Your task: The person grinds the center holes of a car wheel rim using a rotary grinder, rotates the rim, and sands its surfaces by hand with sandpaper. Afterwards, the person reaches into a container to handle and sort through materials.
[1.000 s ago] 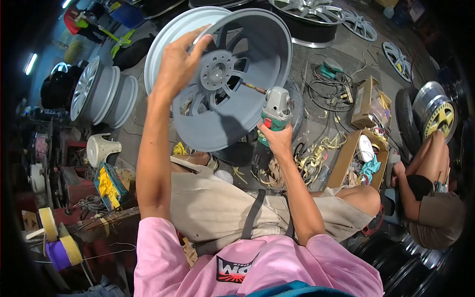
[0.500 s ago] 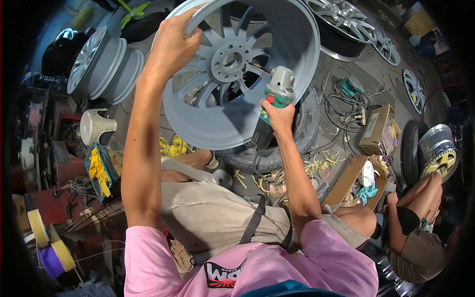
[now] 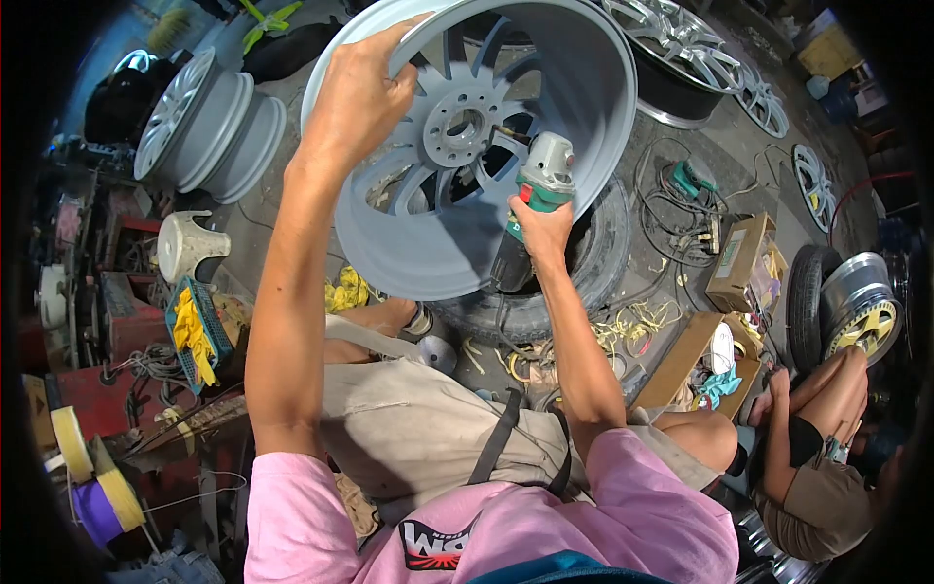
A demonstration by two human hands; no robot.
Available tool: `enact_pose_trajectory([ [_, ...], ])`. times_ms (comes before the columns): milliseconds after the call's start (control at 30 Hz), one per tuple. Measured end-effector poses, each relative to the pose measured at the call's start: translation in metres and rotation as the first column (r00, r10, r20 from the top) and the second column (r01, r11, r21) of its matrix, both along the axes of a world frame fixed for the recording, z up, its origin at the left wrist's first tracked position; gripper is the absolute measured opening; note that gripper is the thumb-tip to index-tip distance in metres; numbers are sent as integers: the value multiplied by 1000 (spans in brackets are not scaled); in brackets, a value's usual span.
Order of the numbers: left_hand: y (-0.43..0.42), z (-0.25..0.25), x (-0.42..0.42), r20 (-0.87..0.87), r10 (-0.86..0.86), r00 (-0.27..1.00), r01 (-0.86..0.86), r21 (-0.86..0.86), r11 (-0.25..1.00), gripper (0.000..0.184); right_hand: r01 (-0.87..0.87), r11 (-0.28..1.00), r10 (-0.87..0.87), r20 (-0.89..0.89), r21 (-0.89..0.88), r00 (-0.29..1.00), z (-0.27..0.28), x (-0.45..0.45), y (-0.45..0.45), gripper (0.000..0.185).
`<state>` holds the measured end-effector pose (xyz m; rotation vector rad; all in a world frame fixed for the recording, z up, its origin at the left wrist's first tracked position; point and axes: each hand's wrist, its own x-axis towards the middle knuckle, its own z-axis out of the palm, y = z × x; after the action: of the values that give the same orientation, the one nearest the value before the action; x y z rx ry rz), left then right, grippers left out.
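Note:
A grey multi-spoke wheel rim (image 3: 409, 258) leans tilted above a tire (image 3: 611, 243) lying on the floor, its hollow side facing me. My left hand (image 3: 362, 92) is closed around the rim's upper left edge. In my right hand (image 3: 541, 229) is a green and grey angle grinder (image 3: 550, 165), gripped by its body. A thin bit on the tool points into the rim, close to the hub (image 3: 455, 128); whether it touches the metal I cannot tell. The grinder's cord hangs down past the tire.
Other rims (image 3: 209, 127) stand at the left, near a white stool (image 3: 192, 246) and a basket (image 3: 202, 336) with yellow gloves. On the right are a coiled cable, a second green tool (image 3: 693, 182), cardboard boxes (image 3: 681, 365) and a seated person (image 3: 817, 467) beside a gold-spoked rim (image 3: 864, 326).
The rim and my left hand have shifted slightly right and down in view. The grinder has moved a little to the left, with its bit still near the hub.

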<state>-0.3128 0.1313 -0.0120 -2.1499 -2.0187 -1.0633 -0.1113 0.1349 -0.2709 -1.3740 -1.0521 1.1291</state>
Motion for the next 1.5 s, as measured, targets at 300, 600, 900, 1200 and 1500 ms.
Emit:
enact_pose_trajectory([
  [300,-3,-1,7,28,-20,999,19,34,999,51,55,996,-59,57,73,997,0,-6,-2,53],
  [600,0,-3,2,31,-3,1000,3,8,1000,49,41,999,-42,63,17,997,7,-6,-4,58],
  [900,2,-3,0,32,14,999,-14,-19,1000,48,14,1000,-14,49,7,999,2,-2,1,59],
  [1200,4,-3,-6,-3,-13,1000,13,4,1000,48,-46,997,50,73,-56,996,-8,19,-24,68],
  [1500,3,-5,-13,-120,-80,990,93,112,989,52,-111,993,112,38,-28,993,-12,11,-39,62],
])
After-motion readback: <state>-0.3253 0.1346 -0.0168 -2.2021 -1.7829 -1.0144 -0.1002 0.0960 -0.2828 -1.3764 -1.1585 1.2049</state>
